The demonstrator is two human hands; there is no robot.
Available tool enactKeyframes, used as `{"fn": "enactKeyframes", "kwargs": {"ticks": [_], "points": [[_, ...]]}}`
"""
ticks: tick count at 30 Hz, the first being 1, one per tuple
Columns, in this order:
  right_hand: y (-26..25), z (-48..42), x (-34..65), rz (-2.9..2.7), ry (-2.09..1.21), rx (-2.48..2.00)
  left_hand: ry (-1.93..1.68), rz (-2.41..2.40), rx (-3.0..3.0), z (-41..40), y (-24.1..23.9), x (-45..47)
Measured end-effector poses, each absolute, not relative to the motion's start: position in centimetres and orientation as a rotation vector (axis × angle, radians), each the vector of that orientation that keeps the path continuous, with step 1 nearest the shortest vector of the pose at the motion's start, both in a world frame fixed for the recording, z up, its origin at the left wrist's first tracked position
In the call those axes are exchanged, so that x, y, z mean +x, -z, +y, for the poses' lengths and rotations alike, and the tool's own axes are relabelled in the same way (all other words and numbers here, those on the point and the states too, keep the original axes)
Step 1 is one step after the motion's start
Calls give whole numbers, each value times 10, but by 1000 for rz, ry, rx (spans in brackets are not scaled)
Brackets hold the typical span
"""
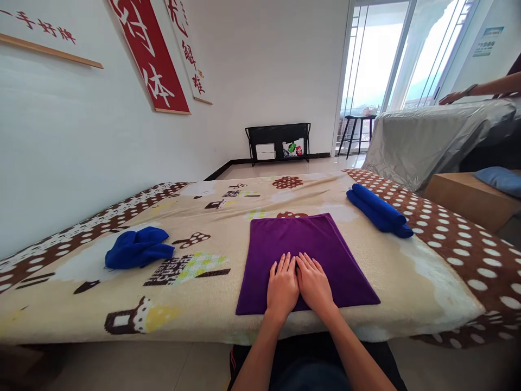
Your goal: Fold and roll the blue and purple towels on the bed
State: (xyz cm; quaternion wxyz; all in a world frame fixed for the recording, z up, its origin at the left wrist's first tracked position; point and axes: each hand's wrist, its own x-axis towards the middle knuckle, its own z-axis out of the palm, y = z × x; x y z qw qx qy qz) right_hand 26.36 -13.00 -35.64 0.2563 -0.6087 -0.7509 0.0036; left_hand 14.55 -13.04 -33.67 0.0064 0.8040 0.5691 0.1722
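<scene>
A purple cloth [337,244], folded into a flat square, lies near the front edge of the patterned blanket [203,320]. Both my hands rest flat on it, side by side. My left hand [283,285] has its fingers stretched forward, and so does my right hand [314,279]; the index fingers nearly touch. Neither hand grips anything. To the left sits a crumpled blue cloth [139,248]. On the right, a blue cloth [378,210] is rolled up lengthwise, apart from my hands.
A black rack [278,142] stands by the back wall, with a black stool [358,133] near the window. At right, another person's hand [458,96] is over a silver-grey cover [431,136]. A cardboard box [464,198] stands below it. Scrolls hang on the left wall.
</scene>
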Motion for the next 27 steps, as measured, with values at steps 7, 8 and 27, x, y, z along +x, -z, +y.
{"fn": "enactKeyframes", "kwargs": {"ticks": [7,8,27], "points": [[355,-130,264,-2034,-30,-1654,-538,1777,2528,-129,340,145],[355,-131,264,-2033,-29,-1654,-538,1777,2531,-129,340,144],[380,-140,365,-1816,132,-1759,-692,1988,2507,-139,353,55]]}}
